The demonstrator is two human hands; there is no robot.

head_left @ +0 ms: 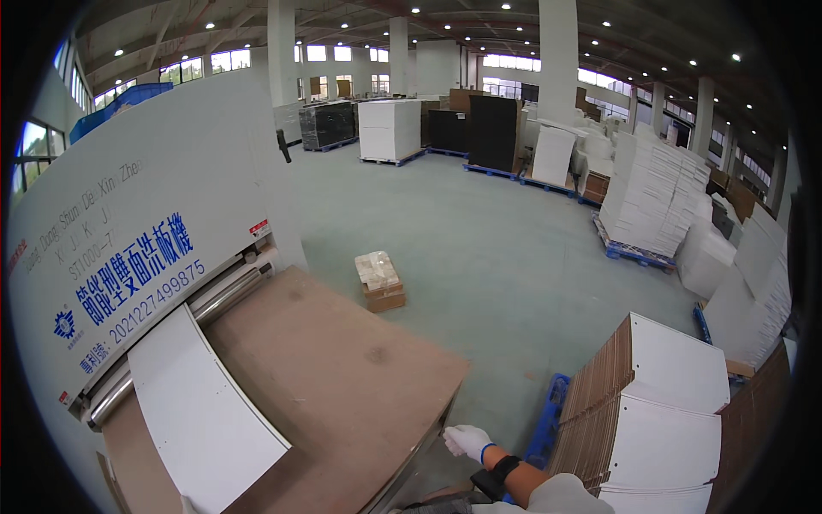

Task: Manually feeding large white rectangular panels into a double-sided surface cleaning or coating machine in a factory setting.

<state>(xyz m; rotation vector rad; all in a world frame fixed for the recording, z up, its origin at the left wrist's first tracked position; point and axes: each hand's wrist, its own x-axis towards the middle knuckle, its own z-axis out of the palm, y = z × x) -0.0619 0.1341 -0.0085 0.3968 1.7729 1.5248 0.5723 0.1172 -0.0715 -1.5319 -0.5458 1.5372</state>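
White panel (205, 403) lies flat on a brown-topped counter (342, 360), its far end at the metal roller (229, 293) of a big white machine (145, 197) with blue lettering. The panel runs from that slot back toward the person, between the two hands but far closer to the left one. Only a small bit of the left hand (186, 505) shows, a pale gloved tip at the lower rim of the view, right by the panel's near left corner; I cannot tell how far its fingers are open or whether it grips the edge.

The right hand (467, 441), in a white glove with a blue cuff, is well apart from the panel, just beyond the counter's right edge. Its fingers look loosely bent and seem to have hold of nothing, though I cannot tell exactly how far they are closed. A black band (506, 468) circles the wrist behind it.

To the right of that hand, a tall stack of white-faced boards (668, 368) with brown edges stands beside a blue pallet (548, 420). Past the counter, a small pile of cartons (383, 294) sits on the greenish floor (479, 283).
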